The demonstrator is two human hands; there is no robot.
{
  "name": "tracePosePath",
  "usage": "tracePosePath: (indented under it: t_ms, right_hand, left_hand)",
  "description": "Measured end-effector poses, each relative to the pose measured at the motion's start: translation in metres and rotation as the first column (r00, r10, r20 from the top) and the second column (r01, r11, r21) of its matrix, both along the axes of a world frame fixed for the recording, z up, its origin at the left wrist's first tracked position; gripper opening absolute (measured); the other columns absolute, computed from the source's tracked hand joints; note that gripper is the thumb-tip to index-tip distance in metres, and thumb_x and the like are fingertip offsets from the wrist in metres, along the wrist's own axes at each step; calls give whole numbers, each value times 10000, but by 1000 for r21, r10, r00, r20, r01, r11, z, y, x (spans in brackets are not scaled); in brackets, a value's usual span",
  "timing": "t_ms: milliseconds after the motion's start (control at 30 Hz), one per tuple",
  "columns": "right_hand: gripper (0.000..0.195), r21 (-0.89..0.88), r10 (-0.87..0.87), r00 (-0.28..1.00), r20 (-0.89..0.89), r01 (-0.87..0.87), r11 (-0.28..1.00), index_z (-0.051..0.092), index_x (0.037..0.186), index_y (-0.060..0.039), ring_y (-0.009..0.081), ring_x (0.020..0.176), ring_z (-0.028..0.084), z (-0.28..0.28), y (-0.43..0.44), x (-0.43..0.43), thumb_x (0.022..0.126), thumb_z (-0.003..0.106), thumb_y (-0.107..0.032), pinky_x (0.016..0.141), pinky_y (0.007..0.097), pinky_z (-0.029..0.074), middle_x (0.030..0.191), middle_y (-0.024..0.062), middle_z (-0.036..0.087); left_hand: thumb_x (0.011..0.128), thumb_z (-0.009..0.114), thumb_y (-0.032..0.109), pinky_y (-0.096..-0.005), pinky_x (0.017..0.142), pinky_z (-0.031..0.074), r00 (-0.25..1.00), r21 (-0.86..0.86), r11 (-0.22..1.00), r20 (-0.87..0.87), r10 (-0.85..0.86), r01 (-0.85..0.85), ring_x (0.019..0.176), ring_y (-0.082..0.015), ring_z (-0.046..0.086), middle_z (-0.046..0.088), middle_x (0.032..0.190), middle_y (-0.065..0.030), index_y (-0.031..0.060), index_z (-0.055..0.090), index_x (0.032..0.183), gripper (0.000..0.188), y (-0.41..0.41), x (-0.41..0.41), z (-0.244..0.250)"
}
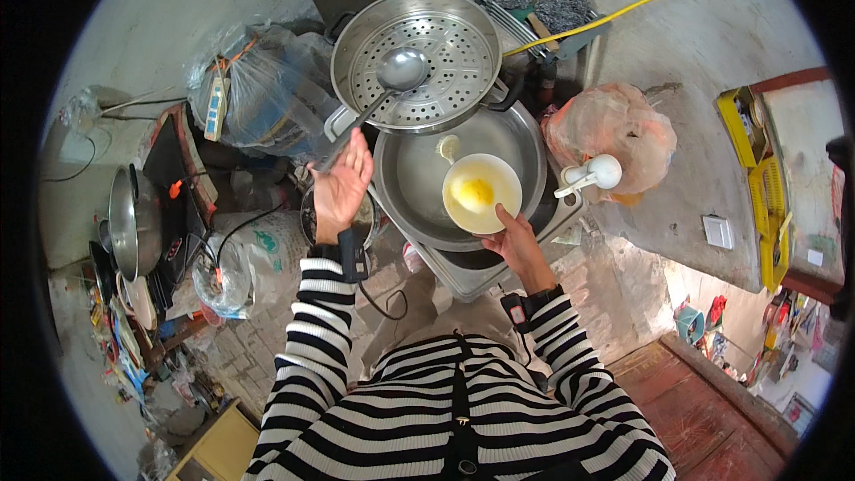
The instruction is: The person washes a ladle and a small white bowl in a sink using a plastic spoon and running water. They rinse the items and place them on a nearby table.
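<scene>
My left hand (342,187) is palm up at the left of the pots, fingers nearly straight, with the handle end of a metal ladle (403,69) between thumb and fingers. The ladle's head is over a perforated steamer pot (441,103), its handle crossing the rim. My right hand (518,240) grips the near edge of a small pale bowl (511,214), thumb at the rim, with something yellow and whitish, perhaps egg, inside. This bowl is over a wide metal basin (414,180) holding what looks like liquid. A pale round thing (448,147) shows just beyond the bowl.
The basin is on a metal stove (467,284). A white-handled item (601,172) and a plastic bag (618,127) are at right. A rack with steel scourers (561,10) stands beyond, near a yellow cable (634,7). Leftward are a bagged blue container (267,93) and a metal pan (137,227).
</scene>
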State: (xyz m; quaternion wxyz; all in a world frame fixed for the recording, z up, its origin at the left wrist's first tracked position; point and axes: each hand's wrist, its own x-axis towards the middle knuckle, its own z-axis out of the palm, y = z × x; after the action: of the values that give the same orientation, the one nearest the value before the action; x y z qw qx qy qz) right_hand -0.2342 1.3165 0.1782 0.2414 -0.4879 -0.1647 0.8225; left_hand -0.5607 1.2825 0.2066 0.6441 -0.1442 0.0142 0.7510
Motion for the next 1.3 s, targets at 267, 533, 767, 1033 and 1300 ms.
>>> tracePosePath:
  t_ms: [267, 533, 767, 1033, 1300]
  right_hand:
    - [427, 13, -57, 998, -38, 57, 998, 478, 1228, -86, 237, 810, 675, 6, -10, -18, 908, 595, -343, 588, 276, 530, 1010, 104, 651]
    - [442, 27, -14, 1000, -19, 14, 1000, 487, 1198, -45, 228, 773, 683, 17, -25, -42, 912, 582, -369, 590, 287, 551, 958, 108, 664]
    - [542, 54, 75, 983, 165, -85, 995, 532, 1183, 18, 231, 803, 680, 0, -18, -35, 909, 557, -448, 615, 301, 546, 930, 138, 655]
    - [350, 570, 57, 669, 741, -672, 473, 663, 970, -14, 324, 798, 648, -83, 1, -37, 836, 590, -329, 722, 409, 515, 878, 192, 657]
    - [244, 116, 34, 131, 991, -950, 288, 690, 888, -72, 380, 1030, 509, -116, -5, -88, 741, 608, -249, 778, 537, 419, 1062, 222, 568]
  left_hand:
    - [911, 438, 568, -440, 969, 442, 460, -570, 740, -582, -670, 356, 1245, -256, 444, 441, 1356, -142, 53, 304, 1394, 718, -40, 41, -3]
    - [902, 602, 284, -431, 950, 439, 319, -657, 681, -602, -732, 323, 1216, -182, 431, 459, 1272, -41, 106, 402, 1284, 466, -41, 96, -2]
    - [900, 562, 292, -407, 856, 505, 377, -696, 702, -616, -692, 152, 1107, -173, 506, 514, 1178, -44, 82, 465, 1220, 395, -48, 76, -17]
    - [874, 572, 371, -400, 834, 486, 254, -736, 677, -654, -713, 7, 1093, -206, 536, 531, 1180, -72, 78, 477, 1210, 456, -55, 36, -11]
    - [861, 587, 385, -368, 777, 486, 162, -762, 647, -639, -752, -2, 966, -180, 549, 549, 1106, -52, 101, 505, 1181, 435, -58, 28, -26]
